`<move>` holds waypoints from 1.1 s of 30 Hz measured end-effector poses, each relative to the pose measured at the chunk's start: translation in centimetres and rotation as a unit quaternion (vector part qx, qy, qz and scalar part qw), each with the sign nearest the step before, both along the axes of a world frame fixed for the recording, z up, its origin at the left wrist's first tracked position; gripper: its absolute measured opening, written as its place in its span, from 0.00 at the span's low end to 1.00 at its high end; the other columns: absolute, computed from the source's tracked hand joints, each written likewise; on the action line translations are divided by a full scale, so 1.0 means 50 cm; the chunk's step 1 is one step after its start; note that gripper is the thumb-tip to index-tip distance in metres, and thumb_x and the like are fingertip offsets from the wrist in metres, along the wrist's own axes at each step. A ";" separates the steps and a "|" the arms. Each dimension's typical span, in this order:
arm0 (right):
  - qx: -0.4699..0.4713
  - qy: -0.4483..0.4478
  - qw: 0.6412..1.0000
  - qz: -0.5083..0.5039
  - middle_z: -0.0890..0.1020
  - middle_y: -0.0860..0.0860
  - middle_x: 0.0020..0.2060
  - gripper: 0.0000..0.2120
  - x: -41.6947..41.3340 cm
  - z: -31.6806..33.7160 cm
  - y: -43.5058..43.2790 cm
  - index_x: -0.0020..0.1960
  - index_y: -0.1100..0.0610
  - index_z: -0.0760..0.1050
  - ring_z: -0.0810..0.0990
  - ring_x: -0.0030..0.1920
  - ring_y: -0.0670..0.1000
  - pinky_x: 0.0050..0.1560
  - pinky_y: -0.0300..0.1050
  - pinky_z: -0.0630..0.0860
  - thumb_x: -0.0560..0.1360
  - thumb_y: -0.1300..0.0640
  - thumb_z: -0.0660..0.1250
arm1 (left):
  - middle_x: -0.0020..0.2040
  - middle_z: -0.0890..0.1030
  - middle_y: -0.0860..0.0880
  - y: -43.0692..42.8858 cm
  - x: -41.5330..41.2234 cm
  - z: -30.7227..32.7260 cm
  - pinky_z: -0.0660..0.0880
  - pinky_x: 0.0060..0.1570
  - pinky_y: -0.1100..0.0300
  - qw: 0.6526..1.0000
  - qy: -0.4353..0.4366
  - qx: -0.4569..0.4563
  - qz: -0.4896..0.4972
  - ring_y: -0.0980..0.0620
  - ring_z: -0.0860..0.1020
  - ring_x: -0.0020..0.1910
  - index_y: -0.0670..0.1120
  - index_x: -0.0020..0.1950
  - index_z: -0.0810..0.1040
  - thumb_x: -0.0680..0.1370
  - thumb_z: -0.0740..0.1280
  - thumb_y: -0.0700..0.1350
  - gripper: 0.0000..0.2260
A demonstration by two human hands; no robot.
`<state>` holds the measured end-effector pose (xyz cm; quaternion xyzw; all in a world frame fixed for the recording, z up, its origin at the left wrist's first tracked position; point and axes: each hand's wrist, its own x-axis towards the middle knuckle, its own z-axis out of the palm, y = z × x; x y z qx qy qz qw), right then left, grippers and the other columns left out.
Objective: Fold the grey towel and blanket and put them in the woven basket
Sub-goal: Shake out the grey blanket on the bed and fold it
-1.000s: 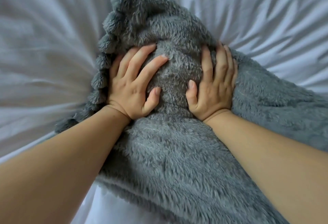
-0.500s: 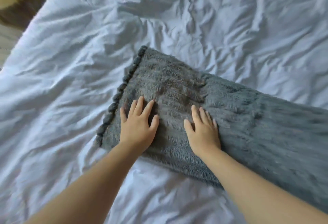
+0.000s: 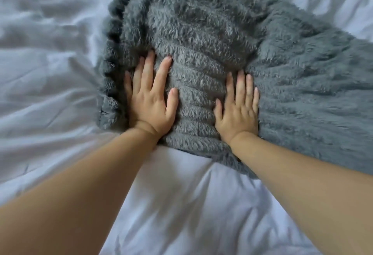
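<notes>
shaggy plush blanket [image 3: 201,32] — smooth, creased cotton-like sheet [image 3: 50,93]

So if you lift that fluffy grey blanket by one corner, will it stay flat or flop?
Probably flop: the fluffy grey blanket bunches into soft ridges between the left hand and right hand pressing flat on it. Its pile looks thick, so likely bulky yet fairly light. Pushed, it may wrinkle and slide on the white sheet.

Bare forearms [image 3: 80,184], bare left hand [image 3: 150,103], bare right hand [image 3: 238,113], short rounded nails
</notes>
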<state>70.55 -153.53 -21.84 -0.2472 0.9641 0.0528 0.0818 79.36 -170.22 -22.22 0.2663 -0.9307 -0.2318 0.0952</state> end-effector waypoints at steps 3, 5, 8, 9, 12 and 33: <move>0.038 -0.057 0.998 -0.010 0.42 0.53 0.78 0.31 0.000 0.046 -0.002 0.78 0.52 0.37 0.39 0.78 0.54 0.75 0.52 0.35 0.78 0.42 0.39 | 0.76 0.61 0.47 -0.004 -0.001 0.057 0.46 0.72 0.51 0.995 -0.090 0.044 -0.005 0.46 0.59 0.74 0.53 0.75 0.61 0.75 0.49 0.57 0.28; 0.016 -0.081 0.997 -0.007 0.46 0.53 0.78 0.30 -0.002 0.093 -0.006 0.79 0.51 0.44 0.44 0.78 0.54 0.76 0.53 0.40 0.80 0.43 0.45 | 0.75 0.63 0.48 -0.008 -0.008 0.105 0.46 0.73 0.48 0.991 -0.118 0.060 0.014 0.48 0.59 0.74 0.55 0.74 0.62 0.75 0.52 0.56 0.27; -0.050 -0.076 0.996 -0.001 0.57 0.56 0.77 0.29 -0.014 0.154 -0.001 0.77 0.52 0.55 0.55 0.76 0.56 0.75 0.55 0.44 0.79 0.44 0.50 | 0.72 0.67 0.45 0.013 -0.023 0.176 0.48 0.73 0.39 0.994 -0.090 0.043 0.054 0.45 0.62 0.72 0.49 0.70 0.69 0.73 0.63 0.46 0.24; -0.068 -0.064 0.996 -0.006 0.58 0.56 0.76 0.29 -0.026 0.166 0.006 0.77 0.52 0.56 0.56 0.76 0.56 0.75 0.55 0.44 0.78 0.45 0.49 | 0.71 0.68 0.44 0.035 -0.033 0.194 0.49 0.72 0.37 0.996 -0.066 0.028 0.052 0.43 0.63 0.71 0.48 0.69 0.71 0.73 0.65 0.43 0.23; -0.063 -0.015 0.997 -0.029 0.51 0.54 0.78 0.28 -0.090 0.176 0.046 0.78 0.50 0.51 0.48 0.78 0.55 0.75 0.53 0.38 0.80 0.46 0.48 | 0.72 0.67 0.43 0.139 -0.072 0.220 0.48 0.71 0.38 0.999 -0.029 0.019 -0.003 0.42 0.64 0.72 0.49 0.71 0.70 0.74 0.61 0.46 0.24; -0.047 -0.039 0.993 0.101 0.40 0.46 0.78 0.28 -0.379 0.176 0.578 0.78 0.47 0.38 0.37 0.77 0.48 0.67 0.44 0.24 0.81 0.44 0.43 | 0.79 0.46 0.43 0.800 -0.321 0.225 0.37 0.71 0.41 0.970 -0.220 0.042 0.094 0.44 0.43 0.77 0.53 0.78 0.48 0.78 0.50 0.60 0.29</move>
